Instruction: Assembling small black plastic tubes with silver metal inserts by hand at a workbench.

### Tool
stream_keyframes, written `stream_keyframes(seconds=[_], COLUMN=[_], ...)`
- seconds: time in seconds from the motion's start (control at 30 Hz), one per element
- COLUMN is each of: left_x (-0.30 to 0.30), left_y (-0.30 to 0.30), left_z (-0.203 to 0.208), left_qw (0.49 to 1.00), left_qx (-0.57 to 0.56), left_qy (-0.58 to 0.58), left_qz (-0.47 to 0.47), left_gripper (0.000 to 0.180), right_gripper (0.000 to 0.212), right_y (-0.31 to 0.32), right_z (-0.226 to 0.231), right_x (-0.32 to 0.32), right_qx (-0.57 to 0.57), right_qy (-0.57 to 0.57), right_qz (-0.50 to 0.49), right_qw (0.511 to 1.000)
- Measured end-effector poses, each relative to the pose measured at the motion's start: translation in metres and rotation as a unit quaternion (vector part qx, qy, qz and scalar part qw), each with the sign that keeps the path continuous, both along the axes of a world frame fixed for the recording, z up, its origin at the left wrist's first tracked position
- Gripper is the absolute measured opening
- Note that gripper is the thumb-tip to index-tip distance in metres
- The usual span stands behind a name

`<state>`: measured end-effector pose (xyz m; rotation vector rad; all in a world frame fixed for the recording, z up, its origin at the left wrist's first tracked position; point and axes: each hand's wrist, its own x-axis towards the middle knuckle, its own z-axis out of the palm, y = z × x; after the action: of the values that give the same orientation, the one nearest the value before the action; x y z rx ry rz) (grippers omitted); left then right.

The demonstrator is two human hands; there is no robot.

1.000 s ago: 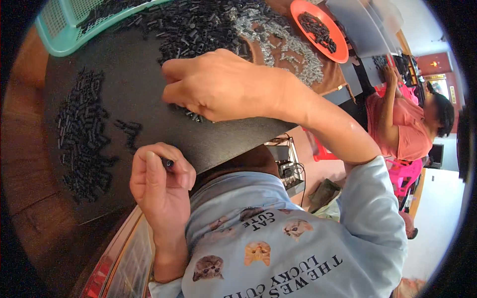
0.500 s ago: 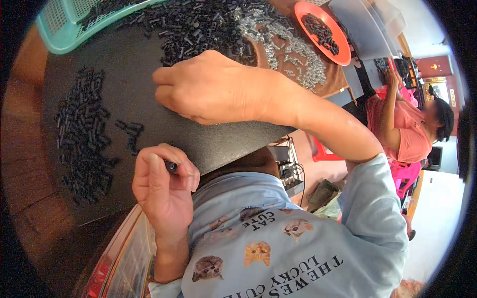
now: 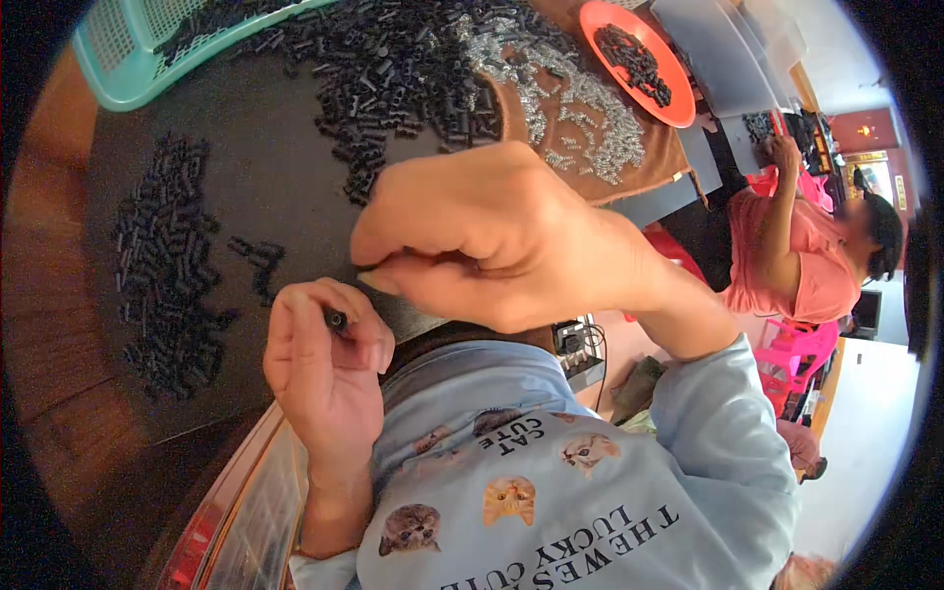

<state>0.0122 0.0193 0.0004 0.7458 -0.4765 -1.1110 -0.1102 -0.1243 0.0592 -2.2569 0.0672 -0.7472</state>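
My left hand is closed, palm up, at the near edge of the table. Between its thumb and fingers sits a small black tube, its round end showing. Just above and to the right of it is my right hand, thumb and fingers pinched together. A dark sliver shows at those fingertips, too small to name. Beyond the right hand lies a heap of loose black tubes. Small shiny metal pieces are spread on a brown cloth next to it.
On the table's left lies another pile of black tubes, with a few stray tubes near my left hand. A green basket stands far left. An orange plate holds dark pieces. A person in pink sits at the right.
My right hand has come from over the heap side toward me, down and to the right, near the left hand. The left hand still holds the tube in nearly the same place.
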Motion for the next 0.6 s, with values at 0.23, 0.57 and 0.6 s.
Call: stream_keyframes(seconds=[0.23,0.57,0.6], left_x=[-0.01,-0.016,-0.016], left_y=[-0.001,-0.006,-0.006], left_z=[0.007,0.007,0.008], left_qw=[0.998,0.995,0.995], left_qx=[0.054,0.078,0.078], left_qy=[0.005,-0.026,-0.027], left_qz=[0.034,0.049,0.05], left_gripper=[0.026,0.029,0.029], right_gripper=[0.012,0.011,0.011], right_y=[0.018,0.027,0.028], right_z=[0.004,-0.013,-0.015], right_x=[-0.018,-0.022,-0.021], right_qx=[0.121,0.155,0.155], right_qy=[-0.002,-0.033,-0.033], right_qz=[-0.014,-0.022,-0.021], right_qw=[0.993,0.987,0.987])
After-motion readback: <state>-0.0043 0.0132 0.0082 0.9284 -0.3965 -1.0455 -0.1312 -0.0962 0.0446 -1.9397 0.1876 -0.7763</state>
